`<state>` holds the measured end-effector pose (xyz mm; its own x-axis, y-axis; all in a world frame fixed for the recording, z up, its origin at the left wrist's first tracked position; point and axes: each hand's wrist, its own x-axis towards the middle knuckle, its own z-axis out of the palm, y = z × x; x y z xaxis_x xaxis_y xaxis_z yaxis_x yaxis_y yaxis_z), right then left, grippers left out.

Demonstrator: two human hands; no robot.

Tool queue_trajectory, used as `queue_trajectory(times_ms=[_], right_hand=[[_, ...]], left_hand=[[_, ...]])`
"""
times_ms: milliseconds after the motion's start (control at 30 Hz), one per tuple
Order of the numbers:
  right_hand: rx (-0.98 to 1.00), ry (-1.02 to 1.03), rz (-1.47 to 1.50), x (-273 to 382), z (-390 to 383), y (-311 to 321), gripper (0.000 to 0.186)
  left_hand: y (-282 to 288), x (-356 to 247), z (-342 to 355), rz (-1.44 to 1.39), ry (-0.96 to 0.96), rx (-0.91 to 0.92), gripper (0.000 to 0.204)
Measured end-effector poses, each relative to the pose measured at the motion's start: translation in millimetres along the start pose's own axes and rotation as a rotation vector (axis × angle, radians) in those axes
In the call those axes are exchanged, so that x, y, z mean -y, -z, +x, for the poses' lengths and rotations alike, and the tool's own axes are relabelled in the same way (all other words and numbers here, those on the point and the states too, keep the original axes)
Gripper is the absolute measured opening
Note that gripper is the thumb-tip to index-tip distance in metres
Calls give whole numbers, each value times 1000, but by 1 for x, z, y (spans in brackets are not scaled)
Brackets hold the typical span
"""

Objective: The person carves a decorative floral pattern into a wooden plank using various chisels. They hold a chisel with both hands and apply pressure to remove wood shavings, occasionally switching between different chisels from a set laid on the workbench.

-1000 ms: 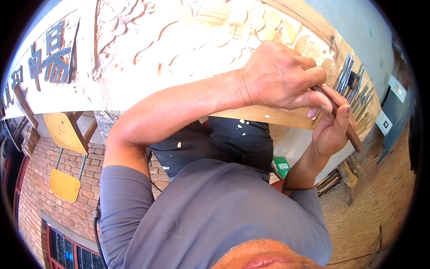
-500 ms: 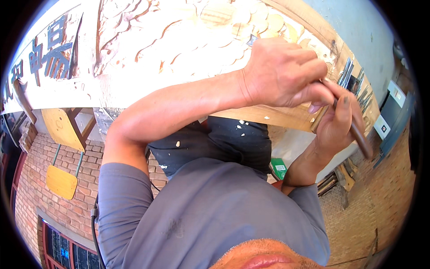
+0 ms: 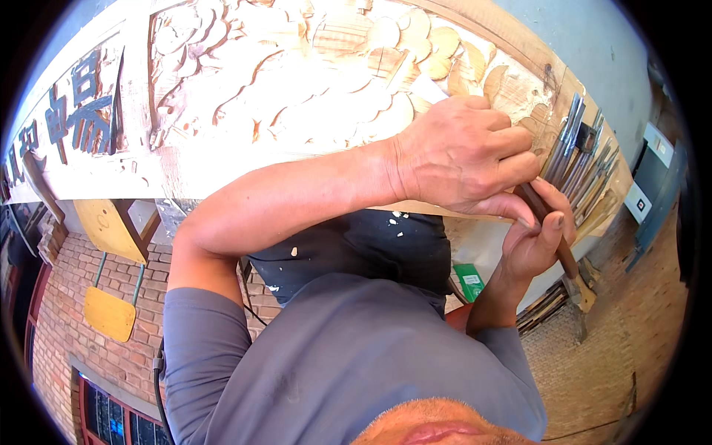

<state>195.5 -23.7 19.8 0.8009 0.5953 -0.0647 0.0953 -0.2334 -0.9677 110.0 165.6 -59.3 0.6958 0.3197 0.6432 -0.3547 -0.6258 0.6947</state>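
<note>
Left hand (image 3: pixel 471 159), back turned up, is curled into a loose fist over the near edge of the carved wooden board (image 3: pixel 512 33), right of the middle. Its fingers close around the upper part of a brown-handled tool (image 3: pixel 566 259), most of which they hide; whether its working end touches the wood cannot be told. Right hand (image 3: pixel 538 241) sits just beside it, thumb and bent fingers pinching the handle, whose lower end sticks out beyond the near edge, close to the board's near right corner. The handle slants down and away to the right.

Along the board's right end lies a row of thin metal-shanked tools (image 3: pixel 569 137), side by side, near the right hand. Rounded relief carving (image 3: pixel 430 44) covers the middle, partly washed out by glare, and dark characters (image 3: pixel 93 115) stand toward the left end. Pale chips (image 3: pixel 294 252) dot the person's dark trousers (image 3: pixel 356 248) below the near edge. A yellow chair (image 3: pixel 110 230) is by the near edge toward the left, and a green box (image 3: pixel 469 282) lies below it toward the right.
</note>
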Motion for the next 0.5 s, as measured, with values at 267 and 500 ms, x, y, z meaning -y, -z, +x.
queue_trajectory(times_ms=[267, 500], right_hand=[[18, 2, -60, 9, 26, -20, 50], [83, -52, -87, 16, 43, -25, 49]], left_hand=[[0, 9, 6, 25, 130, -96, 57], [-2, 14, 7, 49, 192, -88, 54]])
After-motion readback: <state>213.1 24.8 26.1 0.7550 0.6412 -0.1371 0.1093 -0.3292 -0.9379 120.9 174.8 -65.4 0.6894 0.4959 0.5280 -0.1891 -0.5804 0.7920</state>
